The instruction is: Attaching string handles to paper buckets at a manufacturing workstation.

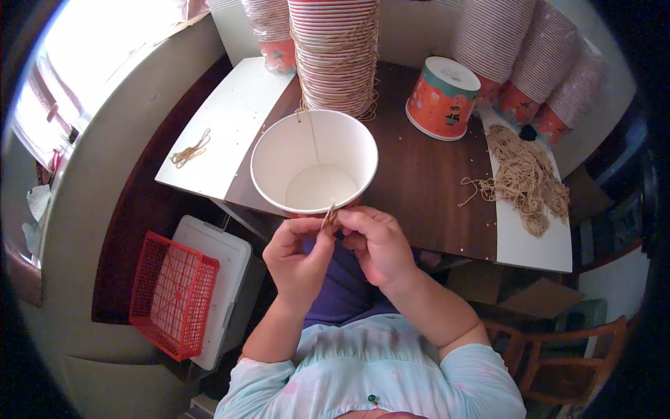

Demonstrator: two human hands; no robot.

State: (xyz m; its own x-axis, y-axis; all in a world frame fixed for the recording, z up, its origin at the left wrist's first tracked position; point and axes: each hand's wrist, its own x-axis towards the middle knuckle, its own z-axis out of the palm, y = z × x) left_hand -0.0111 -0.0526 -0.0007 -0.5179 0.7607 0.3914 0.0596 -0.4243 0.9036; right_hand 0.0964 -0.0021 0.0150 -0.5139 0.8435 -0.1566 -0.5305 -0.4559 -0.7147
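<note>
A white-lined paper bucket [276,162] stands upright at the table's front edge, its open mouth toward me. Tan string [314,138] comes from a hole by the far rim and hangs across the inside. At the near rim my left hand [299,257] pinches a short bunch of the same string [329,219] between thumb and fingers. My right hand [377,243] is closed on that bunch too, from the other side, its fingertips against the rim. The fingers partly hide the string and the bucket's near wall.
Behind the bucket rises a tall stack of buckets [335,63] with strings. An upside-down orange bucket [440,105] stands right of it, before wrapped stacks [497,38]. A string heap [527,174] lies right, a small bundle [192,150] left. A red basket [174,293] sits lower left.
</note>
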